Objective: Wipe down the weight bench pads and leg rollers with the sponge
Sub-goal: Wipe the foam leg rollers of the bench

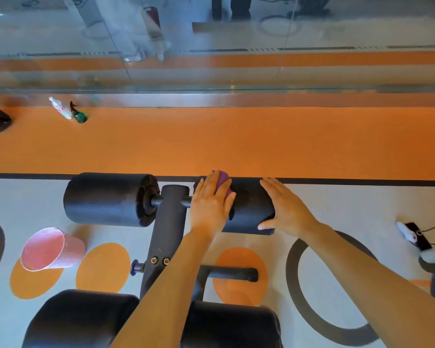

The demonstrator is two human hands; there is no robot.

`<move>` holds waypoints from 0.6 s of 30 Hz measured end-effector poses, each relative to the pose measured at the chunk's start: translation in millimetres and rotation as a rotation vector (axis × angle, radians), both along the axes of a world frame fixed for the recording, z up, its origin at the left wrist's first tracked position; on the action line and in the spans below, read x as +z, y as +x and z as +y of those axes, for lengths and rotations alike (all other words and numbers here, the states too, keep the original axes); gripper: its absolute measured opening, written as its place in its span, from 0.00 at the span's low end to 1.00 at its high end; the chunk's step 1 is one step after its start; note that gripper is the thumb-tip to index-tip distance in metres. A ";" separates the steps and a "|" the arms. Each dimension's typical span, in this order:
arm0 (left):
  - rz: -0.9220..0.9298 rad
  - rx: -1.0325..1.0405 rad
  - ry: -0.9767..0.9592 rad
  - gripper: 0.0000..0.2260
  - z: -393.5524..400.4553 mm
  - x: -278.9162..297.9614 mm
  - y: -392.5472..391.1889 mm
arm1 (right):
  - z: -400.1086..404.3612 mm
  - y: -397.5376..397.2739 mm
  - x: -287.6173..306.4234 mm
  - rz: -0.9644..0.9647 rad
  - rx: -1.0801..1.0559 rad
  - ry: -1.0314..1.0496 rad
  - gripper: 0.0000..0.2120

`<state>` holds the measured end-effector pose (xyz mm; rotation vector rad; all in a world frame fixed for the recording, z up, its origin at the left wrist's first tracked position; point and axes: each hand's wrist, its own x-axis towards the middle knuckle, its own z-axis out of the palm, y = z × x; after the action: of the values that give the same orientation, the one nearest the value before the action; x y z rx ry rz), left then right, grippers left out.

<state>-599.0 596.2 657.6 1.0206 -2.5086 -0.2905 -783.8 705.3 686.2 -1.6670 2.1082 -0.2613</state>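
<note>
**Hands on right leg roller**

Left hand (211, 202): arm extended, fingers straight and together, pressing purple sponge (223, 183) flat on top of the right leg roller (251, 207), at its inner end. Right hand (284, 207): fingers spread, palm down, thumb wrapped over the roller's outer end.

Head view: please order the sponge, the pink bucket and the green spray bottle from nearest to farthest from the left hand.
1. Sponge: purple, under the left hand, on the right roller.
2. Pink bucket: on the floor, lower left.
3. Green spray bottle: far left, on the orange strip.
</note>
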 end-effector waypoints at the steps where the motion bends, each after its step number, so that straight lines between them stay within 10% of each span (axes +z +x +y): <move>1: 0.019 -0.015 0.058 0.22 1.3 3.6 1.0 | -0.1 0.5 0.4 0.019 0.007 0.003 0.55; 9: 0.185 0.136 0.276 0.25 -1.7 3.9 58.7 | -26.8 53.7 7.4 0.023 0.015 -0.378 0.33; 18: 0.072 0.057 0.232 0.27 -7.1 -5.1 65.7 | -57.1 86.0 -4.7 0.053 0.041 -0.253 0.29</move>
<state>-533.3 589.1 652.5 1.1454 -2.4176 -0.6012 -697.8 648.1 681.6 -1.8755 2.1492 -0.4940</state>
